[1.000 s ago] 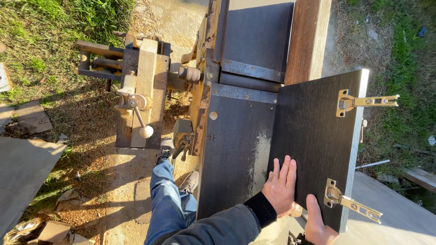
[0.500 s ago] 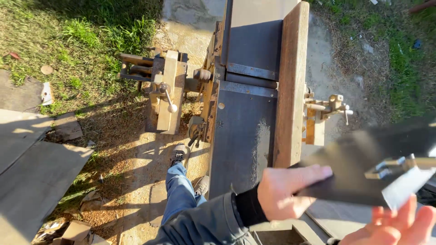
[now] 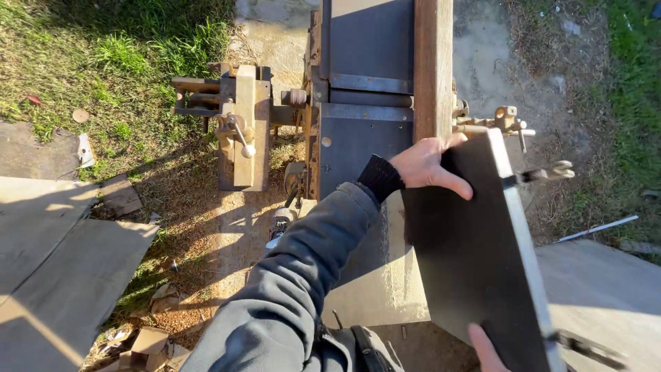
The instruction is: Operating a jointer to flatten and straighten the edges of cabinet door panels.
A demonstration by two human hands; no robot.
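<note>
I hold a dark rectangular panel (image 3: pixel 475 262) with a pale edge, slanted over the near end of a grey machine table (image 3: pixel 358 145). My left hand (image 3: pixel 430 165) grips the panel's far end, thumb across its dark face. Only the fingers of my right hand (image 3: pixel 485 348) show at the bottom, holding the panel's near end from below. Two metal hinges stick out of the panel's right edge, one near the top (image 3: pixel 547 172) and one near the bottom (image 3: pixel 585 344).
A long wooden fence (image 3: pixel 434 69) runs along the machine table. A wooden and metal clamp assembly (image 3: pixel 244 127) juts out on the left. Flat boards (image 3: pixel 62 262) lie on the ground at left, a concrete slab (image 3: pixel 606 289) at right, and grass beyond.
The panel has swung from lying low and flat at the right to slanting lengthwise in front of me. My left hand moved from its face to its far end.
</note>
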